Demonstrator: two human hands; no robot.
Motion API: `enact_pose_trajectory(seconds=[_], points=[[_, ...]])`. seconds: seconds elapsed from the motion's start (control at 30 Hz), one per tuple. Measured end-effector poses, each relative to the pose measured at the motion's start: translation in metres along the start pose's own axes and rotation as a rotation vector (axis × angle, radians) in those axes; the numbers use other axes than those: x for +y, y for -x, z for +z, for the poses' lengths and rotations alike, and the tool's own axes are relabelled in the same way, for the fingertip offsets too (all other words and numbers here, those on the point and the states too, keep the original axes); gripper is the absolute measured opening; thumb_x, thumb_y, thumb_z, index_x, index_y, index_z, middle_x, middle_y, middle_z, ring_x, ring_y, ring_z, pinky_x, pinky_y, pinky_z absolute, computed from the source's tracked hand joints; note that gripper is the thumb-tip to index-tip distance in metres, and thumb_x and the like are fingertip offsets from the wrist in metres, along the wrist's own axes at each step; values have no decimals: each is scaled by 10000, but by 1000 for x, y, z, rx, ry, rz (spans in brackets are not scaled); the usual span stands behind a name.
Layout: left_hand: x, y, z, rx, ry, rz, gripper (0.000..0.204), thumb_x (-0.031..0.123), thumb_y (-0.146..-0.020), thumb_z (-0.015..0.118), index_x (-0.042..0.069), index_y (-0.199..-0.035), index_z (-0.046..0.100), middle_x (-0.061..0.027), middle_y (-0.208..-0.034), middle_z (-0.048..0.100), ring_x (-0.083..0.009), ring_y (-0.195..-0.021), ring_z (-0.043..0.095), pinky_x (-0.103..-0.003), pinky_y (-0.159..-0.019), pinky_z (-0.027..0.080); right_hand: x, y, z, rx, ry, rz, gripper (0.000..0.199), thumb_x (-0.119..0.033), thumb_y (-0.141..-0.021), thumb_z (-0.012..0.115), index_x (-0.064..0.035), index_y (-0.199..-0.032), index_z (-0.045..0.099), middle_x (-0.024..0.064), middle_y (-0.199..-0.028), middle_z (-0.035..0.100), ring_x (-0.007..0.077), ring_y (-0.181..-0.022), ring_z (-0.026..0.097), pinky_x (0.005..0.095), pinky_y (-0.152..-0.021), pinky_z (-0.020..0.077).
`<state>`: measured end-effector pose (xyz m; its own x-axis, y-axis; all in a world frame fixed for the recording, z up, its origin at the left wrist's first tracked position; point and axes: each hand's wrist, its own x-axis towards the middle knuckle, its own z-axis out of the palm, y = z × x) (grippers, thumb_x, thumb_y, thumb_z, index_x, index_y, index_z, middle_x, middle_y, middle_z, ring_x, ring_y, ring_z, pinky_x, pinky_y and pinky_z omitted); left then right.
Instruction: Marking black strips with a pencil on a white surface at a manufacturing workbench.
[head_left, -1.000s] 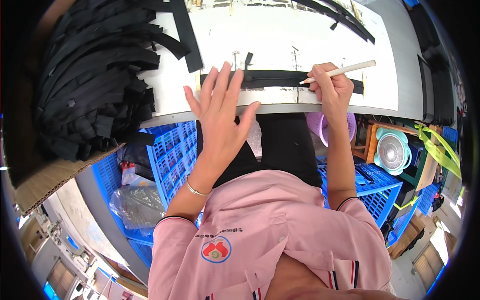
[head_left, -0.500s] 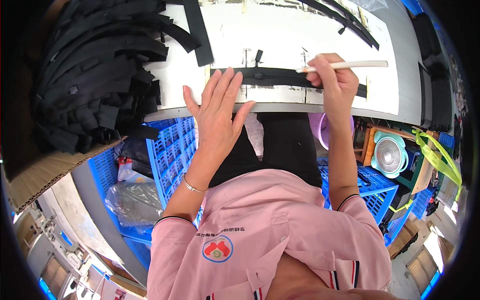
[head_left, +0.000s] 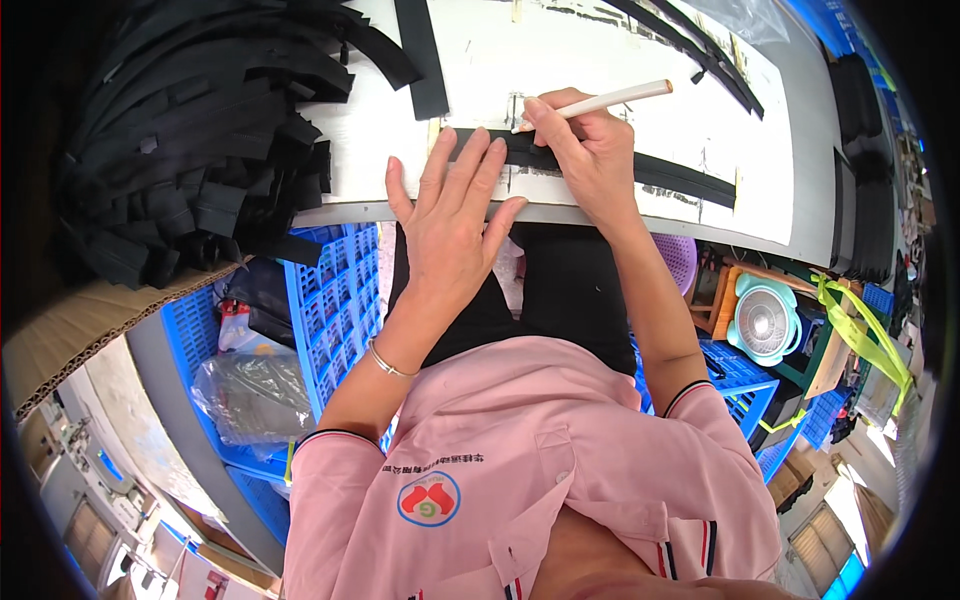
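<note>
1. The left hand (head_left: 455, 215) lies flat with fingers spread, its fingertips pressing the black strap (head_left: 640, 170) down on the white table (head_left: 600, 60); this grip is wide open and clasps nothing.
2. The right hand (head_left: 590, 150) is closed in a writing grip on a pale marking pencil (head_left: 600, 100), whose tip meets the strap's upper edge just beside the left fingertips.
3. The strap lies across the near part of the table, running from under both hands out to the right, where it sits against a thin guide mark.
4. To mark well, I judge the left fingers should keep the strap pinned close to the pencil tip so the webbing cannot creep, and the stroke should be short and light against the table's guide line.
5. A heap of cut black straps (head_left: 190, 140) sits at the left, partly over a cardboard sheet (head_left: 90, 320); more straps lie at the far right.
6. Compared with a second ago, the left hand has come forward from the table edge onto the strap, and the right hand has shifted left along it, bringing the pencil tip down to the webbing.
</note>
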<state>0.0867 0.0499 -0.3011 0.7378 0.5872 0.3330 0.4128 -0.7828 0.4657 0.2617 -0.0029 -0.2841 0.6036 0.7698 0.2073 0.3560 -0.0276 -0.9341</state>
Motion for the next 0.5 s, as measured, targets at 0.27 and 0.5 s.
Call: enact_pose_trajectory(seconds=[0.27,0.5], points=[[1,-1,0,6,-36,16,554,372,-925,728,101,-1395,616,-28,-1451,591,-268,-1434,454,-601,-1219,74,5,-1,2,5,141,-112,177,-179,-992,718,-10,-955,757,2,-732,676,44,-658,556,213,-559,405],[0,0,2,10,-21,11,557,369,-922,736,99,-1395,620,-32,-1459,588,-273,-1445,442,-595,-1220,54,8,2,-5,-15,110,-221,146,-194,-929,761,-59,-876,775,-13,-733,686,141,-707,540,309,-682,457]])
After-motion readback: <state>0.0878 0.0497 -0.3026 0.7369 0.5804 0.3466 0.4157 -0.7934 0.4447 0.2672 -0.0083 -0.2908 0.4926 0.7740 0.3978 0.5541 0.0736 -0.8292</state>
